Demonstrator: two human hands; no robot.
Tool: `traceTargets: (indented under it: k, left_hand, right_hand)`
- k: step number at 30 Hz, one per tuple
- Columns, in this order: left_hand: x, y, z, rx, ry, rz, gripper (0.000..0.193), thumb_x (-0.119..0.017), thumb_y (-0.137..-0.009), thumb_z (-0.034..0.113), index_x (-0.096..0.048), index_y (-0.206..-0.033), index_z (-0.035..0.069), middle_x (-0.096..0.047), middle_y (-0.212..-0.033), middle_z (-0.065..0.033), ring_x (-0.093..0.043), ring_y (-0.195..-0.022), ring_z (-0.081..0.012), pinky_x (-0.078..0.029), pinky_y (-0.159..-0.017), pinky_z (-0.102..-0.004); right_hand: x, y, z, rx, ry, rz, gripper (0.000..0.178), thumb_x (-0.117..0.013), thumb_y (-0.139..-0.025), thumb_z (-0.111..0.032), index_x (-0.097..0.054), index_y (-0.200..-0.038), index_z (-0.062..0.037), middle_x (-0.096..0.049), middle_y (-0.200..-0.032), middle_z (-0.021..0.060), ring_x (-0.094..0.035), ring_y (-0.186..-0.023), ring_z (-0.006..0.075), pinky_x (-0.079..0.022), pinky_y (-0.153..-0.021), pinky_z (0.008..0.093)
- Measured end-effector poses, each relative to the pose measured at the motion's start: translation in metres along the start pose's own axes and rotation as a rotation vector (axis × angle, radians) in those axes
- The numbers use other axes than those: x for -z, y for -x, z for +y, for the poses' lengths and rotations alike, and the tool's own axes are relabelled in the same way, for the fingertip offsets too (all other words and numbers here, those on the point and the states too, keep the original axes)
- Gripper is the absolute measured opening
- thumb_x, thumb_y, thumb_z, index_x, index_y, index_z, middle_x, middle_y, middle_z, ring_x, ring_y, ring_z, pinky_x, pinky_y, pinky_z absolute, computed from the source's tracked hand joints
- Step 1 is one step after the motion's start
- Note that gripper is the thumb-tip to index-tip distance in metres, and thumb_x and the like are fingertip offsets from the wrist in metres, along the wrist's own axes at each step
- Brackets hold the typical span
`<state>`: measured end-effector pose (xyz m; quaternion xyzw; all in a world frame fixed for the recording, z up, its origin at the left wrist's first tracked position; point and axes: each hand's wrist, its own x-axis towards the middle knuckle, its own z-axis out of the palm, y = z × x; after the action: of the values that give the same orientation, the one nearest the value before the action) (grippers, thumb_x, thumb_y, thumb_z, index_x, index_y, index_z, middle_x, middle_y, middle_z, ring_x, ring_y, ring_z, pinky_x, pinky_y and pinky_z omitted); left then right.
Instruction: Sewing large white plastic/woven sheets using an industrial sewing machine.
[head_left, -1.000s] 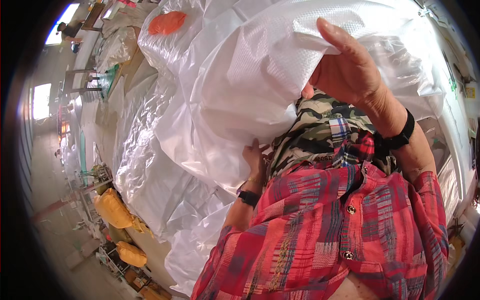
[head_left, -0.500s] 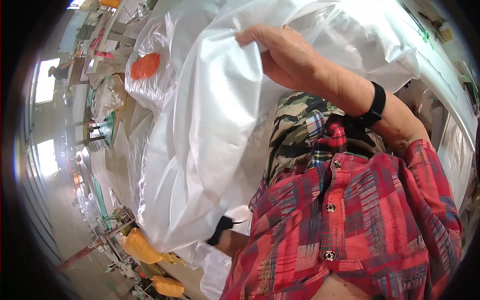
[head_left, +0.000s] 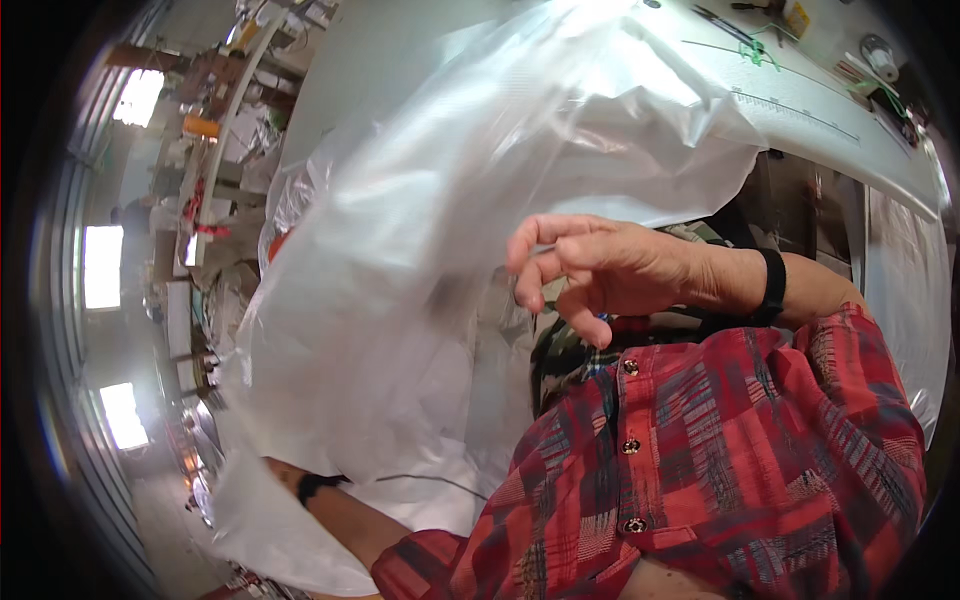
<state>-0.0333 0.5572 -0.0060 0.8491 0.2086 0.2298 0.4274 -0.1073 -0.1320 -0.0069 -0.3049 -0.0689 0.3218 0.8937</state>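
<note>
Right hand: fingers loosely curled, apart, empty. Left hand: fingers hidden by sheet; grip cannot be told. Support sheet evenly; avoid creasing.

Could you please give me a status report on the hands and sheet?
Right hand open, empty. Left hand mostly hidden by sheet, grip unclear. Sheet rumpled, partly on table.
</note>
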Motion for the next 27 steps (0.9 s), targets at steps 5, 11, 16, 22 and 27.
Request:
traceTargets:
  k: [5, 11, 16, 22, 27]
  left_hand:
    - [-0.042, 0.005, -0.129, 0.287, -0.076, -0.21, 0.035, -0.057, -0.092, 0.019, -0.058, -0.122, 0.002, -0.065, -0.115, -0.0163, -0.062, -0.106, -0.0287, -0.05, -0.088, -0.0385]
    - [-0.087, 0.035, -0.05, 0.154, -0.715, -0.535, 0.031, -0.048, -0.094, 0.021, -0.059, -0.102, -0.008, -0.065, -0.089, -0.0141, -0.065, -0.08, -0.0263, -0.052, -0.055, -0.0333]
    - [-0.159, 0.088, 0.12, -0.257, -0.404, -0.489, 0.015, -0.056, -0.093, 0.009, -0.062, -0.09, -0.004, -0.064, -0.076, -0.0079, -0.063, -0.062, -0.0154, -0.051, -0.055, -0.0254]
    - [-0.246, 0.25, 0.238, -0.809, -0.071, -0.822, 0.019, -0.071, -0.085, 0.011, -0.066, -0.099, -0.001, -0.067, -0.086, -0.0092, -0.063, -0.075, -0.0134, -0.051, -0.069, -0.0286]
    - [-0.303, 0.303, 0.242, -0.936, -0.19, -0.929, 0.015, -0.072, -0.081, 0.014, -0.064, -0.088, 0.002, -0.063, -0.079, -0.0093, -0.06, -0.067, -0.0235, -0.047, -0.062, -0.032]
  right_hand:
    - [0.011, -0.009, 0.01, 0.114, 0.188, 0.241, 0.057, -0.065, -0.091, -0.043, -0.044, -0.127, -0.0035, -0.054, -0.118, 0.012, -0.064, -0.093, 0.0213, -0.054, -0.068, 0.0325]
    - [0.031, -0.016, 0.019, 0.157, 0.312, 0.5, 0.071, -0.073, -0.084, -0.047, -0.045, -0.126, 0.0019, -0.054, -0.117, 0.0126, -0.056, -0.109, 0.0209, -0.052, -0.08, 0.0328]
    - [0.035, -0.018, 0.03, 0.184, 0.235, 0.471, 0.066, -0.073, -0.086, -0.036, -0.046, -0.129, 0.007, -0.057, -0.122, 0.015, -0.054, -0.115, 0.0229, -0.045, -0.098, 0.0364]
    - [0.055, 0.001, 0.036, 0.221, 0.257, 0.6, 0.043, -0.062, -0.095, -0.028, -0.054, -0.125, 0.0019, -0.061, -0.117, 0.0096, -0.059, -0.107, 0.02, -0.049, -0.093, 0.0359]
    - [0.078, 0.035, 0.038, 0.156, 0.348, 0.744, 0.022, -0.052, -0.097, -0.018, -0.06, -0.107, -0.0007, -0.064, -0.097, 0.0059, -0.062, -0.087, 0.0136, -0.054, -0.074, 0.0302]
